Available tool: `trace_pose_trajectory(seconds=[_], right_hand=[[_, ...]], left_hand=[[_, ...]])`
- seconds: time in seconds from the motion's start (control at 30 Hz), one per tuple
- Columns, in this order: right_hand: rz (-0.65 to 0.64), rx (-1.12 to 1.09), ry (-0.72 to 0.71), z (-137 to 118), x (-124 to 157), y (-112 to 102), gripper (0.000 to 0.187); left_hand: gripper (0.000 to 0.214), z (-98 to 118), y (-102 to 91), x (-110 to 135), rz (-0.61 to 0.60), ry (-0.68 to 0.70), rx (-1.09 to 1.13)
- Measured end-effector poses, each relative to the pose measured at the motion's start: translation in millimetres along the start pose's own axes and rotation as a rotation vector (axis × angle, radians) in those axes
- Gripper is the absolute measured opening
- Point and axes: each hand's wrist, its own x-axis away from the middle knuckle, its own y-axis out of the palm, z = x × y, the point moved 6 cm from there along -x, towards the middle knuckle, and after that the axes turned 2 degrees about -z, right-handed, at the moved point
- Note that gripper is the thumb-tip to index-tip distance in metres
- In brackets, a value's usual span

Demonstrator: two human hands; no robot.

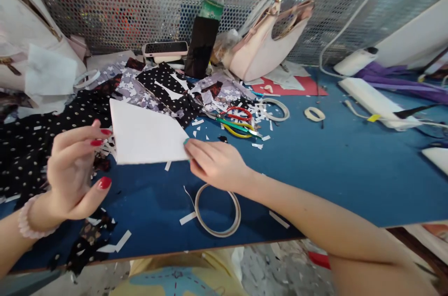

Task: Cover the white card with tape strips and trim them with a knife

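Observation:
A flat white piece of card or paper (147, 135) with a slanted top edge is held above the table. My right hand (219, 163) pinches its right-hand corner. At its left edge is my left hand (75, 170), with red nails and a beaded bracelet. Its fingers are apart and it seems to hold nothing; whether a fingertip touches the card I cannot tell. Just below my right hand lies a roll of narrow tape (237, 219), with a loose end sticking up. Scissors with red handles (241, 110) and yellow-handled scissors (236, 132) rest beyond the card.
Black dotted fabric (31, 146) and scraps cover the left of the blue table (315, 165). At the back stand a bottle (213, 2), a phone (166, 48) and a pale handbag (259, 53) against perforated metal. More tape rolls (280, 108) and a white box-like strip (376, 102) lie rightward.

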Motion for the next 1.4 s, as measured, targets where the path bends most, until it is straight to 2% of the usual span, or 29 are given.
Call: trace_pose_trajectory(seconds=[0.07,0.1,0.23,0.33,0.47,0.53,0.6,0.73,0.9,1.07,1.13,1.2,1.3,1.37,1.4], right_hand=[[0.060,-0.050,0.078,12.3,-0.8,-10.7,0.031],[0.089,-0.084,0.123,18.8,-1.0,-15.8,0.032],[0.121,-0.298,0.257,40.3,-2.5,-24.1,0.038],[0.046,-0.470,0.260,48.4,-7.6,-15.9,0.045],[-0.013,-0.575,0.226,53.6,-12.4,-5.1,0.056],[-0.005,-0.569,0.216,55.0,-11.2,-3.2,0.053],[0.009,-0.535,0.209,55.9,-7.8,-2.2,0.047],[0.028,-0.403,0.209,59.0,-1.8,0.4,0.034],[-0.012,-0.275,0.169,54.2,-6.2,4.5,0.021],[-0.011,-0.207,0.163,50.1,-8.5,6.9,0.020],[0.012,-0.185,0.191,51.6,-7.6,5.8,0.016],[0.064,-0.156,0.234,51.0,-6.0,-1.2,0.010],[0.098,-0.133,0.234,35.4,-2.9,-17.3,0.008],[0.022,-0.141,0.147,13.3,-0.7,-22.4,0.020],[-0.094,-0.114,0.077,-0.4,1.2,-18.8,0.023]], left_hand=[[0.052,16.9,-0.8,-4.7,0.062,0.188,-0.060],[0.059,22.8,0.0,-6.9,0.068,0.237,-0.096],[0.066,27.7,10.6,-13.3,-0.074,0.238,-0.190],[0.064,18.4,20.9,-13.6,-0.215,0.138,-0.177],[0.069,-6.9,38.7,-6.7,-0.427,-0.245,-0.001],[0.074,-12.0,43.6,-2.0,-0.464,-0.349,0.072],[0.072,-12.2,42.1,-0.9,-0.423,-0.367,0.083],[0.052,-12.7,32.8,-5.3,-0.318,-0.395,0.003],[0.014,-14.2,41.5,-14.5,-0.458,-0.374,-0.025],[0.013,-14.6,44.9,-15.5,-0.474,-0.386,-0.042],[0.023,-15.8,45.4,-14.1,-0.478,-0.405,-0.029],[0.044,-18.3,44.4,-13.2,-0.458,-0.435,-0.016],[0.069,-21.4,43.7,-11.4,-0.420,-0.501,0.064],[0.075,-21.6,45.5,-9.1,-0.427,-0.558,0.139],[0.077,-21.1,46.8,-7.8,-0.435,-0.583,0.171]])
